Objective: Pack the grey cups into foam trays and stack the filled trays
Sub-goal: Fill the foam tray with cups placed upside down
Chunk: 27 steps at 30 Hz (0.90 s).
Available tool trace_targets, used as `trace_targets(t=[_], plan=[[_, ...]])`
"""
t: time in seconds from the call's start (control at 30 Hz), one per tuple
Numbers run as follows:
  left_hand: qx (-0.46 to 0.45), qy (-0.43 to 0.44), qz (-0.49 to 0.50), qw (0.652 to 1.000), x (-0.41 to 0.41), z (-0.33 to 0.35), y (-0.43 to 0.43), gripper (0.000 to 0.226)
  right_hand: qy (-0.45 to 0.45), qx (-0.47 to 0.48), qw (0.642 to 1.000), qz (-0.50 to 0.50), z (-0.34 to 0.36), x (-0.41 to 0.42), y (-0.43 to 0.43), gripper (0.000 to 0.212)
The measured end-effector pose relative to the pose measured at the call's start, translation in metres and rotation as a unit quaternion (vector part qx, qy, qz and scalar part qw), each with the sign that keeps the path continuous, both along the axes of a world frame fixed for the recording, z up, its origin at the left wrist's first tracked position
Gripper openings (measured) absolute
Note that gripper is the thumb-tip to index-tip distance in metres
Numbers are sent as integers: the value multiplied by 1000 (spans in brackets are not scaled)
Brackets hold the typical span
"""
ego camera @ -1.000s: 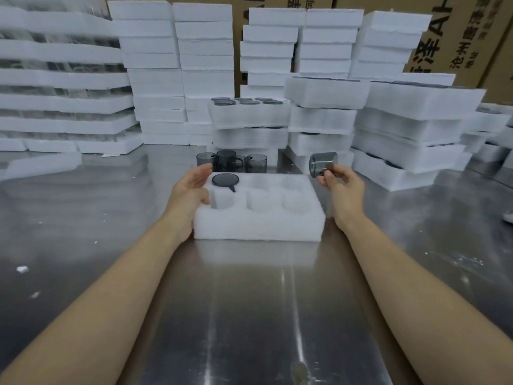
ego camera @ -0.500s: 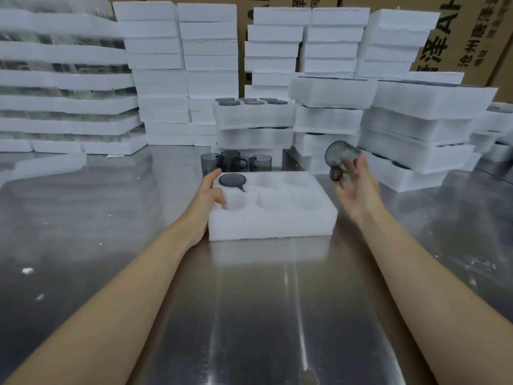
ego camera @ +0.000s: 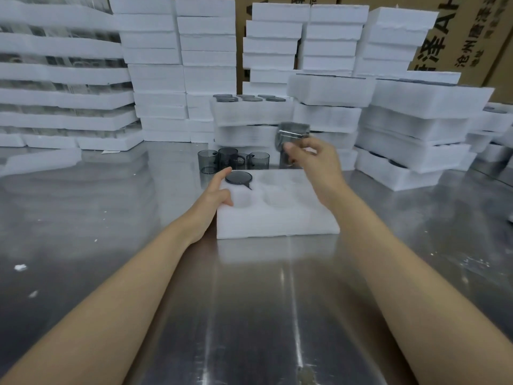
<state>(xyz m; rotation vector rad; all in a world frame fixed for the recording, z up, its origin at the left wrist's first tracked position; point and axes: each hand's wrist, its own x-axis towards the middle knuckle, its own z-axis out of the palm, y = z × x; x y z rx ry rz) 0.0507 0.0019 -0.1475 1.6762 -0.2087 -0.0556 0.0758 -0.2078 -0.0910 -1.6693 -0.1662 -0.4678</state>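
A white foam tray [ego camera: 277,220] with several round pockets lies on the steel table in front of me. One grey cup [ego camera: 238,177] sits in its far-left pocket. My left hand [ego camera: 215,194] rests on the tray's left edge, thumb on top beside that cup. My right hand [ego camera: 313,159] holds another grey cup [ego camera: 291,134], blurred, above the tray's far side. Three loose grey cups [ego camera: 233,159] stand on the table just behind the tray.
Tall stacks of white foam trays [ego camera: 416,120] ring the back and both sides of the steel table [ego camera: 83,218]; one stack [ego camera: 251,112] right behind the loose cups shows grey cups in its top tray. Cardboard boxes [ego camera: 458,37] stand behind.
My right hand has carried its cup from beside the tray's right end up and leftward over the tray's far side, turning it. The left hand stays on the tray.
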Motion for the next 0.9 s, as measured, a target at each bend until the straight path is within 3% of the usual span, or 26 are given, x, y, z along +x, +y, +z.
trace_targets(t=[0.1,0.47,0.6,0.7,0.9], plan=[[-3,-3,4,1000,-1,0,-1,78,-41,-166,984,-49,-16,-2,14,21],[8,-15,14,1000,-2,2,-1,83,-57,-303,949,-60,-26,2,13,21],[-4,-17,10,1000,-3,2,-1,81,-84,-378,920,-56,-28,1,14,50],[-24,-18,9,1000,-2,2,-1,78,-72,-452,888,-31,-28,0,16,50],[-114,-2,21,993,2,1,2,82,-43,-503,863,-10,-27,4,15,51]])
